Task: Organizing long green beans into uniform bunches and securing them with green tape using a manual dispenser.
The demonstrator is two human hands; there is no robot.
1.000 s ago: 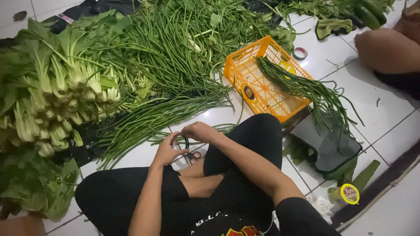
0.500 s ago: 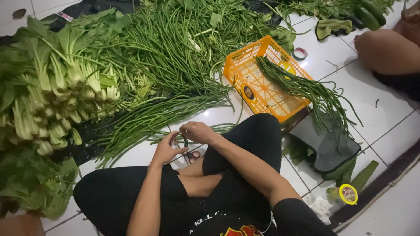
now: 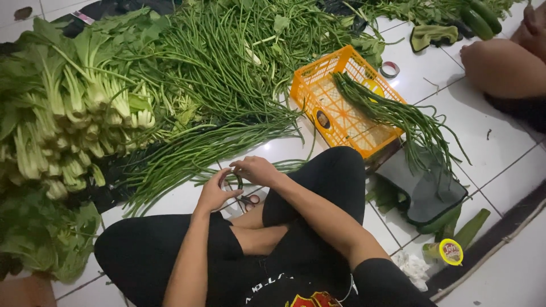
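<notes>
I sit cross-legged on the white tiled floor (image 3: 500,170). My left hand (image 3: 215,193) and my right hand (image 3: 257,169) meet just in front of my knees. Both are curled, with the fingertips pinched on a small green piece of long bean (image 3: 239,181) between them; the fingers are nearly closed around it. Under my hands, on the floor, lie scissors (image 3: 248,200) with dark handles. Just beyond them a bundle of long beans (image 3: 193,150) lies across the tiles. A heap of leafy greens with pale stalks (image 3: 74,119) fills the far left part of the floor. To the right stands an orange plastic crate (image 3: 333,111), tilted, with more beans draped over it.
</notes>
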